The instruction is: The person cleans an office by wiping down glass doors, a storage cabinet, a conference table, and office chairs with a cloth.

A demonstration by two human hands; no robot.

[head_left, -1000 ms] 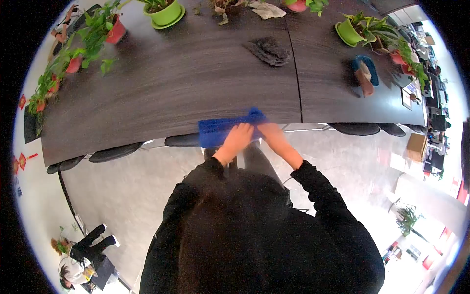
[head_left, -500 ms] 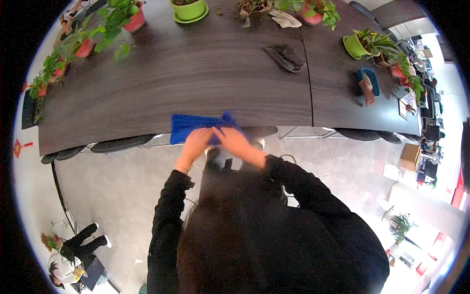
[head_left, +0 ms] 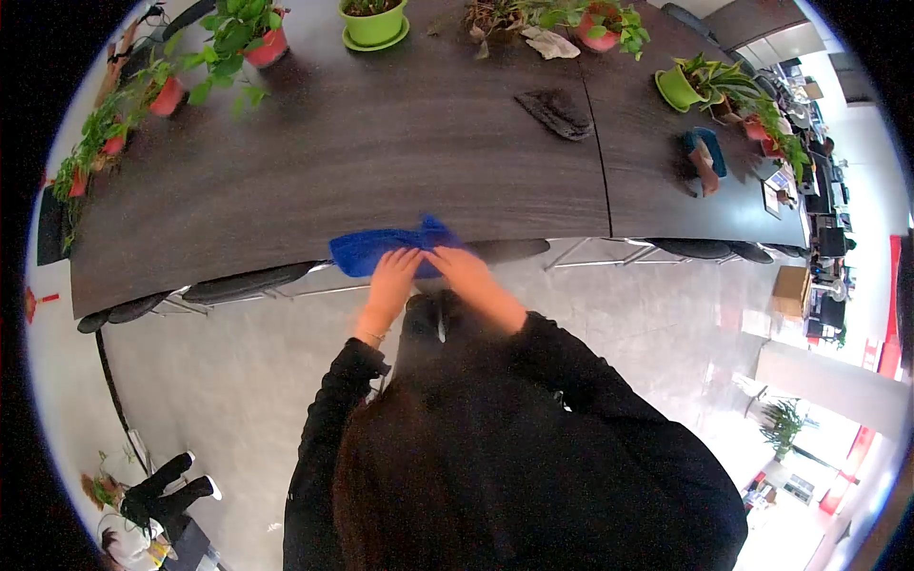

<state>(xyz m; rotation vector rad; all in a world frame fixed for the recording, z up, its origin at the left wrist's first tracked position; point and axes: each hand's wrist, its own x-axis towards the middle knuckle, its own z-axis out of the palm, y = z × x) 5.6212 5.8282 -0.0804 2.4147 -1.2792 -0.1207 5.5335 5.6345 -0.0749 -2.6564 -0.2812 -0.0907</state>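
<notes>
A blue cloth [head_left: 367,249] hangs at the near edge of the dark table [head_left: 381,162], crumpled, with one corner raised on its right. My left hand [head_left: 394,278] grips the near side of it, fingers bent over the fabric. Close beside it, my right hand [head_left: 464,270] holds the same cloth by its right part. The fingertips of both hands nearly meet at the middle. Motion blur softens the cloth and fingers, and part of the fabric is hidden behind them.
Along the far edge stand potted plants, among them a green pot [head_left: 373,27] and a red pot [head_left: 267,46]. A dark fuzzy cloth [head_left: 556,113] and a blue basket [head_left: 716,155] lie on the table. Chairs [head_left: 252,283] are tucked under the near edge. Another person [head_left: 157,509] sits far left.
The cloth has gone from a flatter, straight-edged shape to a more crumpled, slanted one. Both hands stay on it, with the fingers slightly shifted. The whole view has moved a little.
</notes>
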